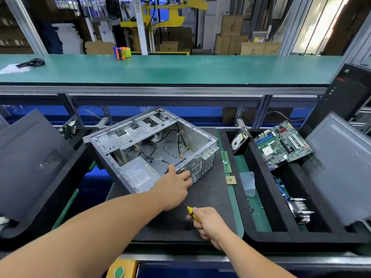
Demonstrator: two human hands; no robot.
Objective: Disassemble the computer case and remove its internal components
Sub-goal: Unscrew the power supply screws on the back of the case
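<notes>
An open grey computer case (152, 145) lies on its side on a dark mat (208, 199), with loose cables and a silver power supply (138, 174) inside. My left hand (174, 189) grips the case's rear edge beside the power supply, thumb inside and fingers over the fan grille. My right hand (208, 223) is closed around a yellow-handled screwdriver (191, 212), held just below the left hand with its thin shaft pointing up-left toward the case.
A green RAM stick (226, 162) and a CPU chip (230, 180) lie right of the case. The black tray (261, 233) on the right holds a hard drive (240, 140), a motherboard (283, 144) and a heatsink (300, 209). Dark side panels (30, 163) lean at both sides.
</notes>
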